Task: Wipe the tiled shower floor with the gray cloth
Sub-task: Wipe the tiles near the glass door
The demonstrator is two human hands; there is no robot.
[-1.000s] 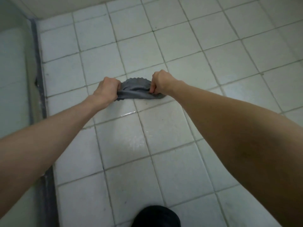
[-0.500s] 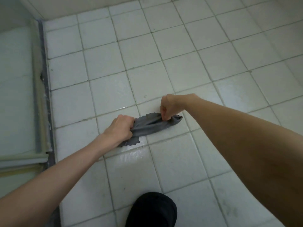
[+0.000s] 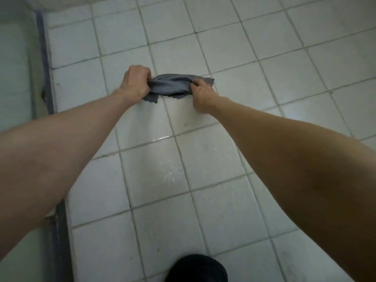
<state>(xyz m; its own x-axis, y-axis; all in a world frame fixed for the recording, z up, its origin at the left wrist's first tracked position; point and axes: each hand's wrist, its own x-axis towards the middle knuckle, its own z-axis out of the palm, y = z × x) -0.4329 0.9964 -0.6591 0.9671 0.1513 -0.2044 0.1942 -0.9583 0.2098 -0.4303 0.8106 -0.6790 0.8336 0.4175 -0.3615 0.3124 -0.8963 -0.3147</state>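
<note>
Firmly, hands (image 3: 135,82) (image 3: 201,94) around gray cloth (image 3: 171,85).

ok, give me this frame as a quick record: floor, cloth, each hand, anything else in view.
tiled floor: white tiles, wet sheen near the middle
gray cloth: bunched, lower edge on the floor
left hand: grips the cloth's left end
right hand: pinches the cloth's right end
other: dark rounded shape at bottom edge, cannot tell what

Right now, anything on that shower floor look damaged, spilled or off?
The dark seal strip along the floor's left edge has a ragged dark break partway down. A wet sheen sits on the tiled floor nearer than the gray cloth, which the left hand and right hand grip bunched up.
</note>
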